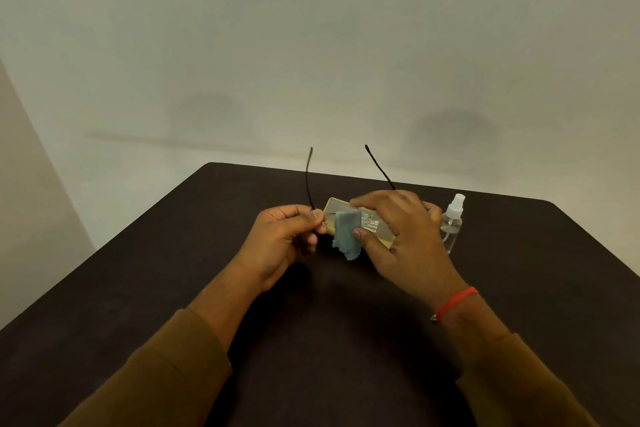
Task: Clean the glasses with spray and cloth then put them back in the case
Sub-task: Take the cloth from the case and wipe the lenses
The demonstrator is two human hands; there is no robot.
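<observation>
I hold the glasses (308, 180) above the table, their two thin dark temple arms pointing away from me. My left hand (287, 239) pinches the frame at its left corner. My right hand (398, 236) pinches a small blue-grey cloth (346, 232) around the left lens, thumb in front and fingers behind. The lenses are mostly hidden by the cloth and my fingers. Beneath my hands lies the open pale yellow case (334, 206) with a printed label inside. A clear spray bottle (452, 222) with a white nozzle stands just right of my right hand.
The dark table (311, 322) reaches a far edge just behind the case; its right corner lies past the bottle. Pale walls stand behind. Brown sleeves cover both forearms and a red band circles my right wrist.
</observation>
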